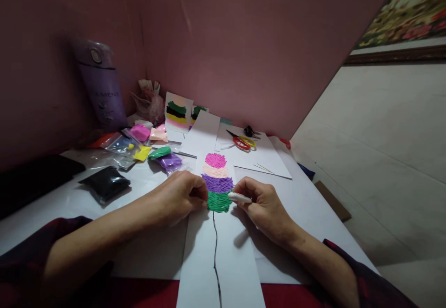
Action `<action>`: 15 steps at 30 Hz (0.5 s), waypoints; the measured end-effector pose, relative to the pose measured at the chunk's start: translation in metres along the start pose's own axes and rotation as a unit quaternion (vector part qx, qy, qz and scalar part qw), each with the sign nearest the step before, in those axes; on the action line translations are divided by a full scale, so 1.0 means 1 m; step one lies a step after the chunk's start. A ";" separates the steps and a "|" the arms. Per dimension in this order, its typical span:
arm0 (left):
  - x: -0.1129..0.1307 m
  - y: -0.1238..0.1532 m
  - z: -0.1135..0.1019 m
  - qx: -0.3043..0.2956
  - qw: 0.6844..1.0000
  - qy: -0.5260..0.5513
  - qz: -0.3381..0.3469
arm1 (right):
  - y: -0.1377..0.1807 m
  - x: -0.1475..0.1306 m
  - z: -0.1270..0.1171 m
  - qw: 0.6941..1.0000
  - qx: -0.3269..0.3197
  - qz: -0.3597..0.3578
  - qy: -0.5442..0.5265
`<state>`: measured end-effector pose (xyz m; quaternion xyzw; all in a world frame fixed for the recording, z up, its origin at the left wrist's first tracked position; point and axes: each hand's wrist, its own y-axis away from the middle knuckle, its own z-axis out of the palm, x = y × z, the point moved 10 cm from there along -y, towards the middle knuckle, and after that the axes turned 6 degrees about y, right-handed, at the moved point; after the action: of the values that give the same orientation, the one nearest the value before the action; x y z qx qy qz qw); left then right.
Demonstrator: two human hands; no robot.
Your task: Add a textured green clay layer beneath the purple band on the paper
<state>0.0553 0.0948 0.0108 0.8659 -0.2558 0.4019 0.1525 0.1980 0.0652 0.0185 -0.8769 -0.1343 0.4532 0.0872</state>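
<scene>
A strip of white paper [237,261] lies in front of me, bearing bands of textured modelling clay: pink [216,160], peach [215,172], purple [218,184] and green [219,202]. Below the green band a thin dark line [215,243] runs down the paper. At the green band's left edge my left hand [183,197] is closed in a pinch; whatever is between its fingertips is hidden. My right hand [263,206] is closed around a small white pointed tool [240,198], whose tip meets the right edge of the green band.
Bagged clay in black [106,185], purple [170,161], green [159,153] and pink [140,132] lies to the left. Scissors [241,141] rest on white paper at the back. A purple bottle [101,85] stands near the wall, left of painted cards [177,113].
</scene>
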 end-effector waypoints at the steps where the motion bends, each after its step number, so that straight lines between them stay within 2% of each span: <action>1: 0.000 0.000 0.001 0.002 1.000 -0.004 0.006 | 0.000 0.000 0.000 1.000 0.001 0.000 -0.002; 8: 0.004 -0.003 0.003 0.013 0.999 -0.010 0.047 | 0.000 -0.001 0.000 1.000 0.002 -0.001 -0.008; 15: 0.003 -0.003 0.005 0.016 0.999 -0.015 0.050 | 0.000 -0.003 0.000 1.000 0.000 0.003 -0.003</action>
<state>0.0614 0.0937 0.0103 0.8605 -0.2945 0.3995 0.1147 0.1964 0.0641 0.0204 -0.8762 -0.1320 0.4556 0.0853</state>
